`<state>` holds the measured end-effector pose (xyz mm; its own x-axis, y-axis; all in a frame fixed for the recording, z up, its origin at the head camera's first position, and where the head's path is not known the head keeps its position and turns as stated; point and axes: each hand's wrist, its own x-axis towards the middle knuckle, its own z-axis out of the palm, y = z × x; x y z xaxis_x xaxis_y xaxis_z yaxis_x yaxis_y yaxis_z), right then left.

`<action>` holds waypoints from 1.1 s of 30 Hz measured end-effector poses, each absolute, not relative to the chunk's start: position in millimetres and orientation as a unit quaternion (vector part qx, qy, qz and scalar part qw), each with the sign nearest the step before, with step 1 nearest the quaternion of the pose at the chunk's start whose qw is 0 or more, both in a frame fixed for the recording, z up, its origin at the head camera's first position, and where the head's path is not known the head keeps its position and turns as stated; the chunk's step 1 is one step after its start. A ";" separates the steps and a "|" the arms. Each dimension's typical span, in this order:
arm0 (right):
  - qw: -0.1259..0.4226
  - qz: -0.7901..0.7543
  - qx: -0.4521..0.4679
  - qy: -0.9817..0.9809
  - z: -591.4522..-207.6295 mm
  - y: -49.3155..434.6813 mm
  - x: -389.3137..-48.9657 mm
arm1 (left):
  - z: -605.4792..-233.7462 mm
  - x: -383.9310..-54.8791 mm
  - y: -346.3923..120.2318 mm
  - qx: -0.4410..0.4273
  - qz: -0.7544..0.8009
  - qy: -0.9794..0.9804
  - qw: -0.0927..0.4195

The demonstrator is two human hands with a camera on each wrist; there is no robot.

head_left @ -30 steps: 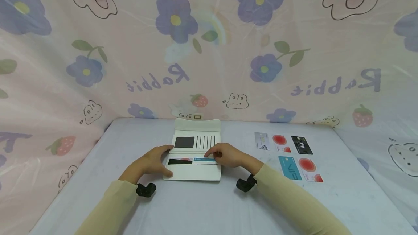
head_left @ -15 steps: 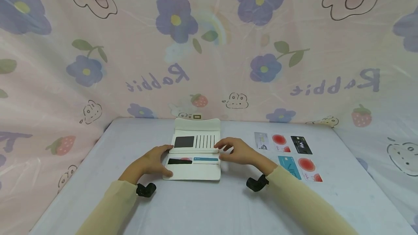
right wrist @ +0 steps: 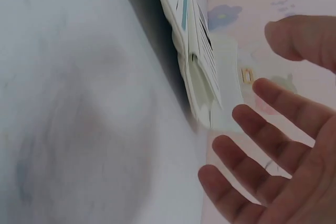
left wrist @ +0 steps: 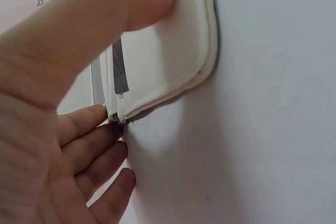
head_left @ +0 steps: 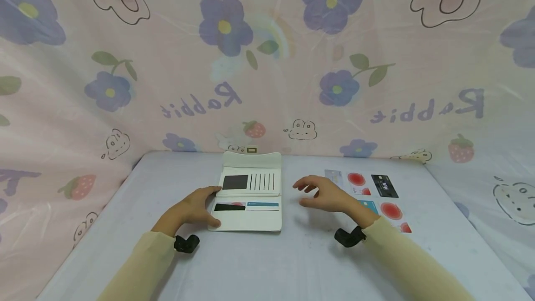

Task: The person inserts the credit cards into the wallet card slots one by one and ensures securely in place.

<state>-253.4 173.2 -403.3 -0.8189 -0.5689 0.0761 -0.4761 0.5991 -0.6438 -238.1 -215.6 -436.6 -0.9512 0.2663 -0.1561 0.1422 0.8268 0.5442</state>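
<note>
A white wallet (head_left: 251,222) lies unfolded on the table, its far flap raised. In its near slots sit a black card (head_left: 230,207) and a blue-edged card (head_left: 262,204); a dark panel (head_left: 235,182) and a row of slits show on the middle section. My left hand (head_left: 194,206) holds the wallet's left side, thumb (left wrist: 152,3) pressing the near flap and fingertips at the edge by the fold. To the wallet's right, my right hand (head_left: 328,194) hovers with spread, slightly bent fingers and nothing in them; the right wrist view shows it apart from the wallet (right wrist: 197,82).
Cards lie on the right of the white table (head_left: 251,268): a silver card (head_left: 333,175), a red-and-white card (head_left: 356,179), a black VIP card (head_left: 384,186), a partly hidden blue card (head_left: 369,205) and another red-and-white card (head_left: 392,210). A patterned curtain (head_left: 271,73) hangs behind.
My right hand has left the blue-edged card in the wallet's slot and moved right, its fingers spreading. My left hand and the wallet have stayed in place.
</note>
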 end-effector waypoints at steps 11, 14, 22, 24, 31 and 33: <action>0.052 -0.325 -0.264 0.907 -397.6 217.4 -242.3 | -433.1 -235.3 -215.7 0.107 0.251 0.957 0.099; 0.048 -0.323 -0.253 0.911 -395.6 229.4 -239.8 | -432.7 -235.5 -215.0 0.107 0.248 0.958 0.099; 0.035 -0.297 -0.251 0.921 -390.1 257.2 -233.6 | -430.9 -235.5 -213.8 0.107 0.248 0.958 0.097; 0.034 -0.296 -0.246 0.922 -389.4 262.6 -231.1 | -431.2 -235.7 -213.6 0.107 0.249 0.958 0.097; 0.038 -0.273 -0.219 0.936 -396.2 283.8 -227.7 | -434.0 -237.2 -213.7 0.112 0.251 0.957 0.095; 0.040 -0.263 -0.215 0.940 -398.3 289.0 -227.2 | -434.7 -236.7 -213.9 0.114 0.252 0.957 0.092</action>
<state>-227.2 289.0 -398.3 -0.9040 -0.4257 0.0387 -0.3838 0.7685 -0.5119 -236.7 -213.9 -434.7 -0.9570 0.2649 -0.1180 0.1725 0.8471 0.5026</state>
